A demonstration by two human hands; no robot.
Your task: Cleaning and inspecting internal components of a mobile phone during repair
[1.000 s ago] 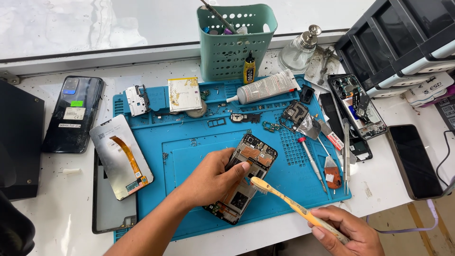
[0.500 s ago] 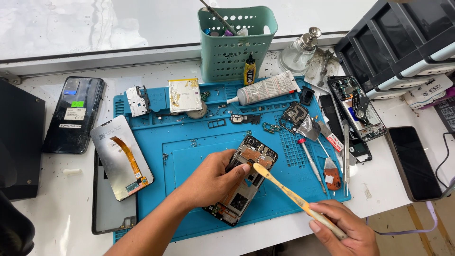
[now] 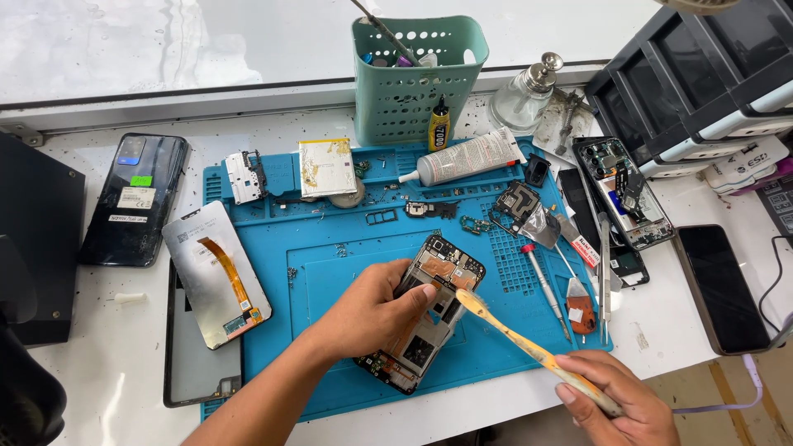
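An opened phone frame (image 3: 434,285) with bare circuit boards lies tilted on the blue work mat (image 3: 330,248). My left hand (image 3: 372,314) rests on its left side and pins it down, thumb across the middle. My right hand (image 3: 619,400), at the mat's lower right corner, grips the handle of a yellow toothbrush (image 3: 529,347). The brush head touches the upper right part of the phone frame.
A teal basket (image 3: 417,78) of tools stands at the back. A glue tube (image 3: 467,157), loose parts, screwdriver (image 3: 545,289) and tweezers lie on the mat's right. A detached screen (image 3: 215,272) sits left, phones at both sides, black drawers back right.
The toothbrush head has slid a little up and to the right along the phone frame. My left hand has stayed on the phone.
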